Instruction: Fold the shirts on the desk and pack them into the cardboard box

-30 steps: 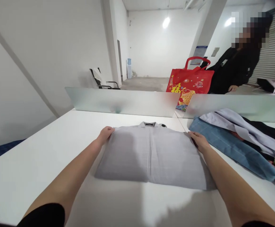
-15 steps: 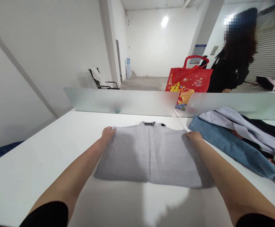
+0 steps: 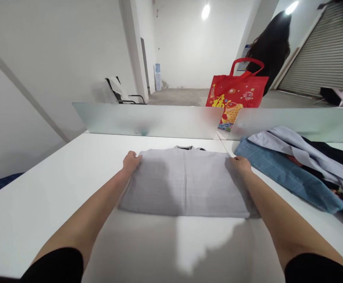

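Observation:
A light grey shirt (image 3: 183, 182) lies folded over on the white table (image 3: 50, 184), its doubled edge toward me. Only a sliver of its collar (image 3: 185, 147) shows at the far edge, and the rest is covered by cloth. With closed fingers my left hand (image 3: 132, 160) pinches the far left corner of the shirt. My right hand (image 3: 241, 163) grips the far right corner in the same way. Between the two hands the fabric is stretched fairly flat, with a vertical crease down its middle.
A pile of clothes, with a blue checked garment (image 3: 283, 175) and a grey one (image 3: 295, 141), lies right of my right arm. Frosted glass dividers (image 3: 150, 122) run along the table's back. Beyond them are a red bag (image 3: 236, 90), a person (image 3: 273, 47) and a chair (image 3: 120, 92).
Both hands have carried the shirt's held edge farther over the collar, which is now mostly covered. The shirt's near edge sits farther away. The person behind has turned and shifted left.

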`<move>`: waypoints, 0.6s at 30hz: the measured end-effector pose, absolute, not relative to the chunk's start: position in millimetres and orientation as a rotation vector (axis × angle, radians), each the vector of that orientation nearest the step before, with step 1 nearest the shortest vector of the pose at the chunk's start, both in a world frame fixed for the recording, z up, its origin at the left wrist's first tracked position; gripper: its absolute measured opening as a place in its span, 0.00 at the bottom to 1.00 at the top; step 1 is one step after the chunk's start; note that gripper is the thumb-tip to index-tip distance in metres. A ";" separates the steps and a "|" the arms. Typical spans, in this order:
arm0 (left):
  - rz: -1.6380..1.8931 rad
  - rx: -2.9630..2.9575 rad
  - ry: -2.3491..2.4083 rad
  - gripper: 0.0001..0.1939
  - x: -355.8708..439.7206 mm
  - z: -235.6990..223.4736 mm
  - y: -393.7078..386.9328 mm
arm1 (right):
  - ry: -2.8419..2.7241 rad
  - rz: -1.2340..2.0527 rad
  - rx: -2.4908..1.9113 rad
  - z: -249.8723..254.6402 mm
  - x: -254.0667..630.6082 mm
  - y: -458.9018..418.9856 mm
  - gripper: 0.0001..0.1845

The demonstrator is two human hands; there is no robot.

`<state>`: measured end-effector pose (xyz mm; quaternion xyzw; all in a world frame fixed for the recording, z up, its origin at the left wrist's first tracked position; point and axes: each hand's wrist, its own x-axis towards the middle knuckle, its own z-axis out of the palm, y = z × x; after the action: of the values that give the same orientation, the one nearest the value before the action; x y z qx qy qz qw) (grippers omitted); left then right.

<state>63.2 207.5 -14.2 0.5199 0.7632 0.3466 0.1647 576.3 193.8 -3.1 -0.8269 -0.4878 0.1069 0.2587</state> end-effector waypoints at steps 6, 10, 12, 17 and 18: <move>0.803 1.348 1.805 0.18 41.0 -13.2 111.1 | -1.186 0.761 -2.076 -9.0 593.8 95.9 0.21; 0.798 1.397 1.765 0.21 40.3 -13.1 41.6 | -1.240 0.617 -2.010 -22.2 594.8 26.8 0.23; 0.727 1.481 1.854 0.20 44.1 -14.0 20.4 | -1.272 0.578 -2.028 -26.3 592.2 3.5 0.23; 0.646 1.623 2.062 0.22 50.8 -24.8 4.8 | -1.364 0.509 -2.099 -27.8 587.4 -24.7 0.21; 0.648 1.666 2.070 0.21 49.7 -27.7 4.9 | -1.377 0.457 -2.123 -27.7 588.0 -26.6 0.19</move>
<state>49.7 4.9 -27.7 0.5967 0.7412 0.2319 0.2021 588.0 -26.6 -27.7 -0.7922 -0.5140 0.1706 0.2814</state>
